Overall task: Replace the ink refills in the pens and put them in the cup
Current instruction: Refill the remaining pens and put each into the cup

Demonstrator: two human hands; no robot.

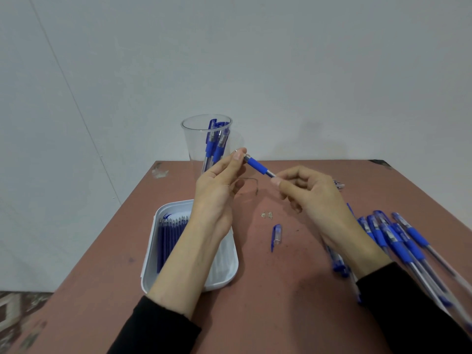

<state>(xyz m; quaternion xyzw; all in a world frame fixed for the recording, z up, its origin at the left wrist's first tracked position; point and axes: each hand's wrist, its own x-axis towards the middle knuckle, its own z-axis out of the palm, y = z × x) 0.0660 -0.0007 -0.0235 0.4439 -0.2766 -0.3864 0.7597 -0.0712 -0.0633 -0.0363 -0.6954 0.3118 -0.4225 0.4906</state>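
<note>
I hold a pen with a blue rubber grip (257, 165) between both hands above the table. My left hand (217, 190) pinches its metal tip end with thumb and fingertips. My right hand (306, 195) grips the clear barrel end, which is hidden in my fingers. Behind them stands a clear plastic cup (196, 144) with several blue pens inside. A white tray (224, 277) under my left forearm holds a row of blue ink refills (169, 236). A loose blue pen cap (276, 236) lies on the table.
Several capped blue pens (403, 241) lie in a pile at the right, partly under my right wrist. A bent thin refill (251, 181) lies behind my hands. Small scraps (267, 215) sit mid-table. The brown table (281, 302) ends at a white wall.
</note>
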